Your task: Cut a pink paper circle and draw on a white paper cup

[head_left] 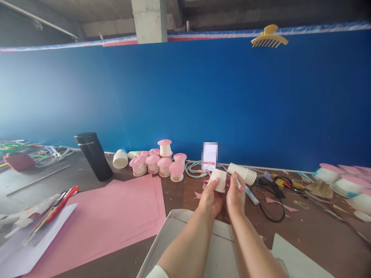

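Note:
A plain white paper cup [218, 180] is in my left hand [212, 197], tilted, with the thumb pressed on its side. Close beside it on the right, my right hand [235, 195] has its fingers curled round a slim white and light-blue marker [251, 195], whose end sticks out to the right. Just behind that hand a stack of white paper cups [242, 173] lies on its side. Both forearms reach over a white box lid or tray [176, 231]. Upright cups with pink paper discs on top [176, 170] stand in a group to the left.
Pink paper sheets [124, 208] cover the left of the table, with a red utility knife [62, 202] and a glue gun [23, 216] beside them. A black bottle [94, 156] stands behind. Cables [269, 212] and more pink-topped cups [330, 173] are at right.

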The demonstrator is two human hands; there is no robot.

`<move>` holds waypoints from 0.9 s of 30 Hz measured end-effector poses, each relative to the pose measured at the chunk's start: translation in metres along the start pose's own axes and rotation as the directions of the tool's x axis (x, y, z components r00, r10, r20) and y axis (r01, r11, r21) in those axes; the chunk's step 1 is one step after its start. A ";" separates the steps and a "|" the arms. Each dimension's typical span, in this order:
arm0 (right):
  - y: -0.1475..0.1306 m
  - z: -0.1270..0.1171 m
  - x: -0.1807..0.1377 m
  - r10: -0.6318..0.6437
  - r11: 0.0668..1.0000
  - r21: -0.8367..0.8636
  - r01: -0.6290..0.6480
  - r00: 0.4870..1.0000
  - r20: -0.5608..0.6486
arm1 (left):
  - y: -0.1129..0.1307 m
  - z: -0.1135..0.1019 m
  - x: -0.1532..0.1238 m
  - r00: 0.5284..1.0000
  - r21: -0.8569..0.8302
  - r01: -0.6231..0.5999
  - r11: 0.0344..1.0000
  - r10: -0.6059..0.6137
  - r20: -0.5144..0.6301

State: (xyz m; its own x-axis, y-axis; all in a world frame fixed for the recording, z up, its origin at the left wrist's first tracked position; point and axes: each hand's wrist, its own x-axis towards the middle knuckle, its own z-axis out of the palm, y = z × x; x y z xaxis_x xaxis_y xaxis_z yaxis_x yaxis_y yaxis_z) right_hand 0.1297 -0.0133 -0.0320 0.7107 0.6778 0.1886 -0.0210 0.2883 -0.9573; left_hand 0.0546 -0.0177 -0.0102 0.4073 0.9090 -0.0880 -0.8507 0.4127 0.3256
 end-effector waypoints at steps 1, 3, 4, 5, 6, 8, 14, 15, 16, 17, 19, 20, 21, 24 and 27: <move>0.000 -0.001 0.001 -0.034 0.999 -0.032 0.033 0.999 -0.036 | 0.002 0.000 0.001 0.999 -0.005 -0.010 1.000 0.010 -0.037; -0.002 -0.002 0.001 -0.138 0.983 -0.134 0.124 0.986 -0.098 | 0.005 -0.002 0.004 0.995 0.000 -0.025 1.000 0.025 -0.100; -0.005 -0.003 0.000 -0.208 0.963 -0.199 0.183 0.972 -0.113 | 0.006 -0.003 0.006 0.992 0.000 -0.031 1.000 0.031 -0.123; -0.007 -0.003 -0.002 -0.284 0.933 -0.262 0.248 0.953 -0.110 | 0.006 -0.004 0.008 0.989 -0.003 -0.038 0.999 0.037 -0.140; -0.011 -0.003 -0.004 -0.362 0.894 -0.314 0.318 0.928 -0.090 | 0.006 -0.005 0.009 0.988 -0.010 -0.044 0.999 0.042 -0.152; -0.018 -0.002 -0.011 -0.495 0.807 -0.371 0.460 0.869 0.001 | 0.004 -0.007 0.011 0.986 -0.015 -0.052 0.999 0.049 -0.161; -0.031 -0.001 -0.030 -0.633 0.674 -0.387 0.629 0.762 0.136 | 0.003 -0.008 0.010 0.994 0.039 -0.058 0.998 0.061 -0.092; -0.030 -0.002 -0.032 -0.648 0.661 -0.396 0.638 0.750 0.128 | 0.004 -0.007 0.009 0.995 0.049 -0.052 0.997 0.055 -0.078; -0.030 -0.002 -0.032 -0.657 0.654 -0.402 0.641 0.745 0.119 | 0.004 -0.007 0.008 0.997 0.058 -0.046 0.997 0.050 -0.066; -0.029 -0.003 -0.033 -0.656 0.655 -0.406 0.637 0.746 0.111 | 0.005 -0.006 0.007 0.997 0.065 -0.044 0.997 0.048 -0.052; -0.026 -0.003 -0.032 -0.643 0.668 -0.408 0.622 0.759 0.104 | 0.005 -0.006 0.006 0.998 0.081 -0.052 0.995 0.053 -0.020; -0.025 -0.003 -0.031 -0.641 0.670 -0.408 0.620 0.761 0.103 | 0.005 -0.006 0.006 0.998 0.092 -0.056 0.994 0.056 -0.006; -0.024 -0.003 -0.031 -0.643 0.668 -0.408 0.623 0.758 0.104 | 0.004 -0.005 0.005 0.998 0.102 -0.056 0.993 0.056 0.008; -0.023 -0.002 -0.029 -0.669 0.641 -0.415 0.645 0.735 0.109 | 0.004 -0.005 0.005 0.999 0.101 -0.027 0.995 0.024 0.039; -0.023 -0.001 -0.029 -0.678 0.626 -0.428 0.652 0.726 0.114 | 0.003 -0.004 0.006 0.999 0.073 -0.006 0.997 0.003 0.044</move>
State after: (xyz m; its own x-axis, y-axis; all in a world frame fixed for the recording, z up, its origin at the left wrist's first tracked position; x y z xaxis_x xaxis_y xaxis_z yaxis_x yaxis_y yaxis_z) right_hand 0.1103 -0.0402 -0.0154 0.4500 0.3735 0.8112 0.7510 0.3333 -0.5700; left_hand 0.0533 -0.0113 -0.0140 0.4190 0.9068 -0.0459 -0.8264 0.4019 0.3944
